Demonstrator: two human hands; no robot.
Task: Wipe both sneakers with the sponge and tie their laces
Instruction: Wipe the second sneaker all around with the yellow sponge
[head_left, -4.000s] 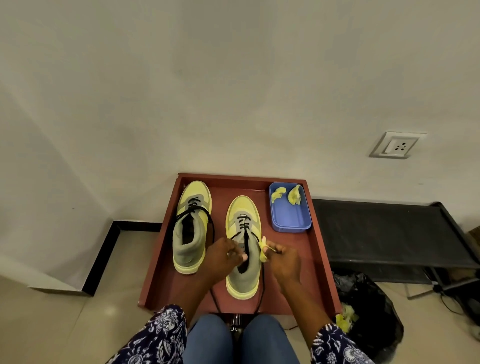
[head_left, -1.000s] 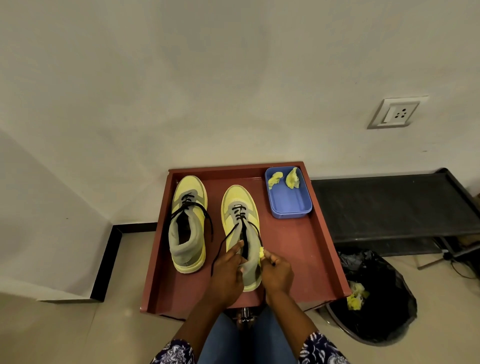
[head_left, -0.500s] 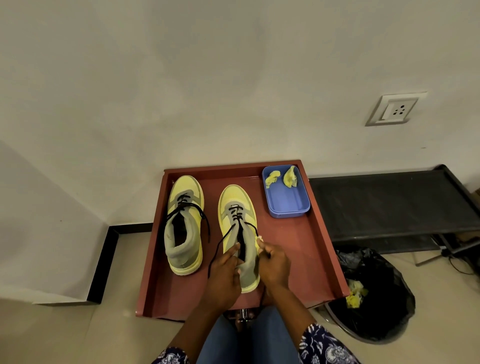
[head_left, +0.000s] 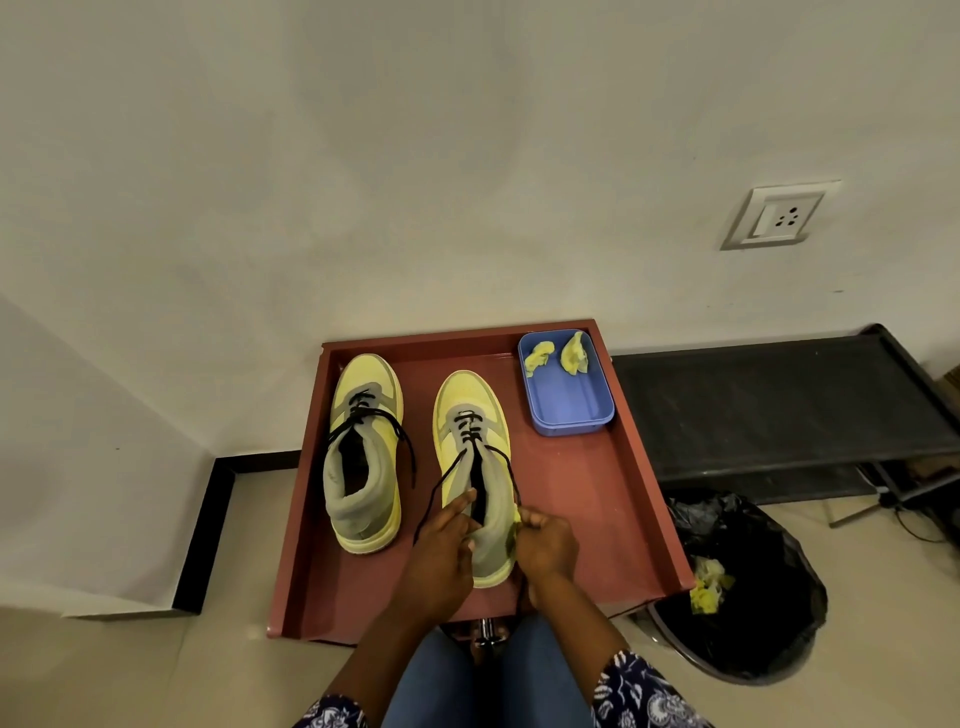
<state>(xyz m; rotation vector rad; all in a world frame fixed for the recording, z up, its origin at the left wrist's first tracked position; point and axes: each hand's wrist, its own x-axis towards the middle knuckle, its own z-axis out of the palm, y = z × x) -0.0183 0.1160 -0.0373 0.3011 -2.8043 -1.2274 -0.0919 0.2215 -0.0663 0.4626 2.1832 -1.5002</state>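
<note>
Hands (head_left: 493, 545) on right sneaker's (head_left: 475, 467) laces (head_left: 441, 478)

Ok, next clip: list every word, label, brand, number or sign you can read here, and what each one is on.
None can be read.
Left sneaker and right sneaker: no logo or lettering visible from above.
Blue container: plain, no label.
Wall socket: only pin holes and a switch, no marking legible.
Red tray, black bin bag: no print.
Sleeve: floral pattern, no text.
</note>
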